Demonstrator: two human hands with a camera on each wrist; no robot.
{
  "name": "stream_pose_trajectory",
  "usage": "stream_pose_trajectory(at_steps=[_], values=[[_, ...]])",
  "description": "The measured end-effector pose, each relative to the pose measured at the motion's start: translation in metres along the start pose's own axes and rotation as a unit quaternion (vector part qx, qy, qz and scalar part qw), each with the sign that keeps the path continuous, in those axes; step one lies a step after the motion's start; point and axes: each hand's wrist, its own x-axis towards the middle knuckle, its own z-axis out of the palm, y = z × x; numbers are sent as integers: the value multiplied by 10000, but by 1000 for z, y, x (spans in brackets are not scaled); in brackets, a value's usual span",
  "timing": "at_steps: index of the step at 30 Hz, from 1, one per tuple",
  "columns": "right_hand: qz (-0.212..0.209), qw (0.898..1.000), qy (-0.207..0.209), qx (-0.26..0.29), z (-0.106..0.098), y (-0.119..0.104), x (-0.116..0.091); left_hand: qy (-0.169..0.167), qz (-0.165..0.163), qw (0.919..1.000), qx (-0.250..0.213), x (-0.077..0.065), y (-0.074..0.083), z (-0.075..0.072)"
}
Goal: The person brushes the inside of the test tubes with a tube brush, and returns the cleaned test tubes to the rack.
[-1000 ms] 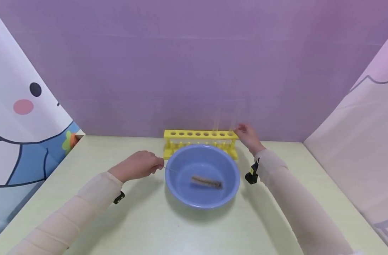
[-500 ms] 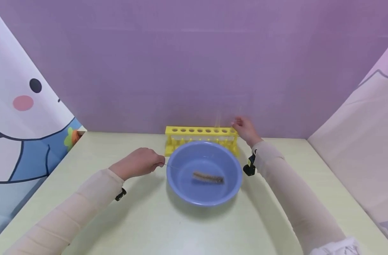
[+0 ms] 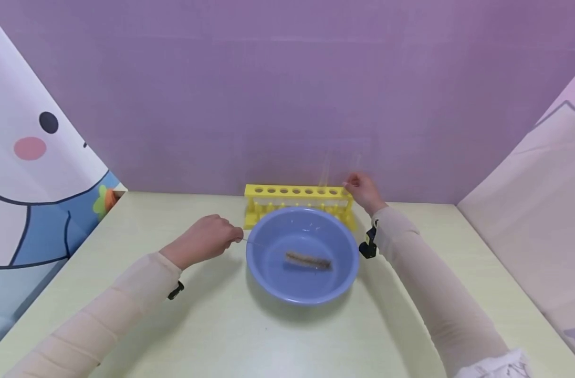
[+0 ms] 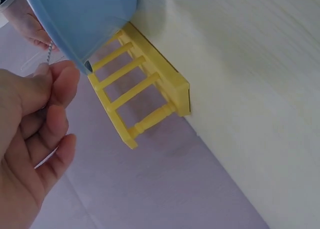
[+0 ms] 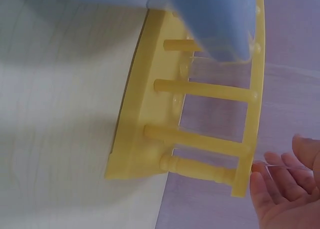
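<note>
My left hand (image 3: pixel 204 239) pinches the thin twisted wire handle of a test tube brush (image 3: pixel 308 260), and its bristle end hangs over the blue basin (image 3: pixel 270 289). In the left wrist view the wire (image 4: pixel 49 53) comes out between thumb and index finger. My right hand (image 3: pixel 365 193) is at the right end of the yellow test tube rack (image 3: pixel 270 194). There it pinches a clear test tube (image 5: pixel 290 167) just above the rack's top bar; the fingers hide part of the glass. A second clear test tube (image 3: pixel 325 170) stands in the rack to the left.
The basin stands on the pale table (image 3: pixel 211 325), in front of the rack, and hides part of the rack's base. A purple backdrop (image 3: pixel 287 94) rises close behind the rack. Printed cloth (image 3: pixel 74 205) borders the left side.
My right hand has shifted slightly left, its fingertips now over the tube at the rack's right end. The left hand and brush stay nearly the same. The head view has tilted a little.
</note>
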Motion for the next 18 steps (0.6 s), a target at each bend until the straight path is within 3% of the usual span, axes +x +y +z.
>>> stream_pose_trajectory(at_steps=[8, 18], values=[[-464, 9984, 69, -309, -2, 1, -1, -11, -121, 9996, -273, 1, 3, -4], [-562, 9981, 57, -253, -7, -4, 2, -62, -171, 9994, -297, 2, 4, -7]])
